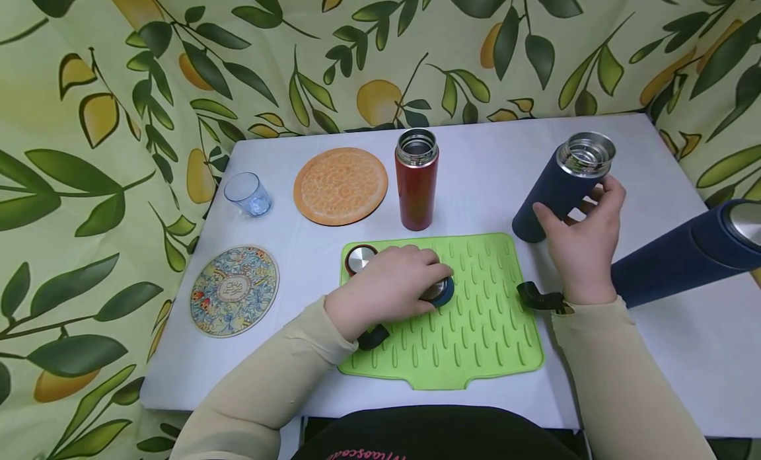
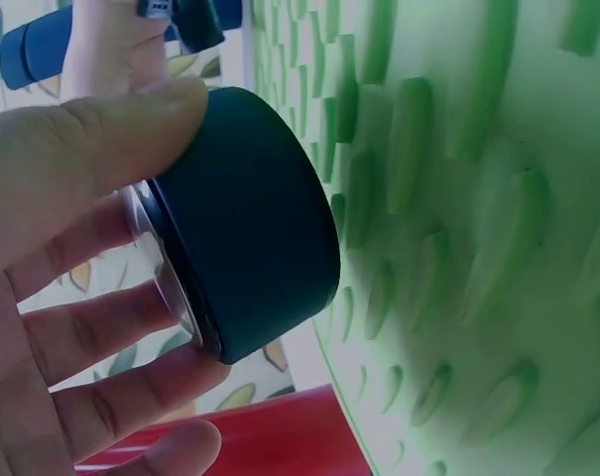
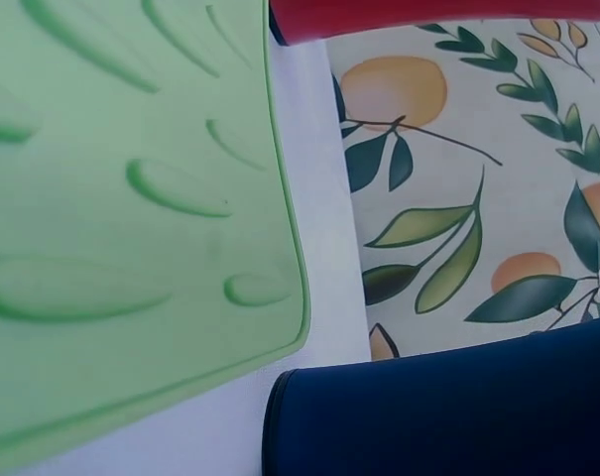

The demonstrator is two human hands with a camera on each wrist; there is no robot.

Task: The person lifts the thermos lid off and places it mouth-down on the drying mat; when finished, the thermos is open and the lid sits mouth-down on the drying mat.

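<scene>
My left hand (image 1: 395, 281) grips a dark blue bottle lid (image 2: 255, 223) between thumb and fingers, with the lid right at the surface of the green ridged mat (image 1: 481, 314). The lid's silver inner side faces the palm. Beside that hand, a second lid (image 1: 360, 258) with a silver face and red rim lies on the mat, partly hidden by the hand. At the right, my right hand (image 1: 588, 238) holds a dark blue vacuum bottle (image 1: 549, 192) round its side. That bottle's steel mouth is uncovered, and its base is by the mat's far right corner.
An uncovered red bottle (image 1: 416, 189) stands behind the mat. An orange round board (image 1: 340, 186), a blue glass (image 1: 250, 194) and a patterned round coaster (image 1: 234, 291) are on the left. A large navy flask (image 1: 684, 252) stands by the right forearm.
</scene>
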